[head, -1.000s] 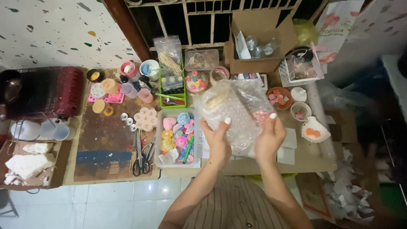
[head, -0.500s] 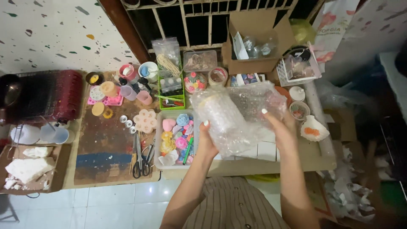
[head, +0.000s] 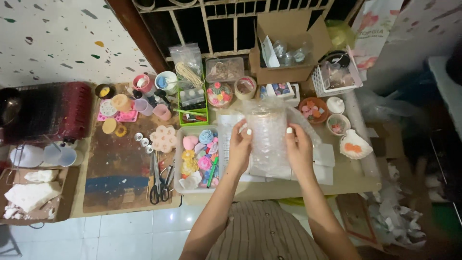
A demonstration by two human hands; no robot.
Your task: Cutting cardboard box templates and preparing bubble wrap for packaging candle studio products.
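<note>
Both hands hold a bundle wrapped in clear bubble wrap (head: 267, 137) upright above the low table (head: 356, 175). My left hand (head: 240, 149) grips its left side and my right hand (head: 298, 149) grips its right side, fingers curled around the wrap. What is inside the wrap is blurred and cannot be made out. Loose wrap trails off to the right behind my right hand. White papers (head: 325, 161) lie on the table beneath the bundle.
A white tray (head: 179, 163) of small colourful pieces sits left of my hands, with scissors (head: 159, 185) on a brown board further left. Behind stand a cardboard box (head: 284, 45), a white basket (head: 337, 77), small bowls (head: 338, 124), cups and a shell-shaped dish (head: 355, 146).
The bubble-wrapped bundle has been turned from lying tilted across my hands to standing upright, and both hands have closed in on its sides.
</note>
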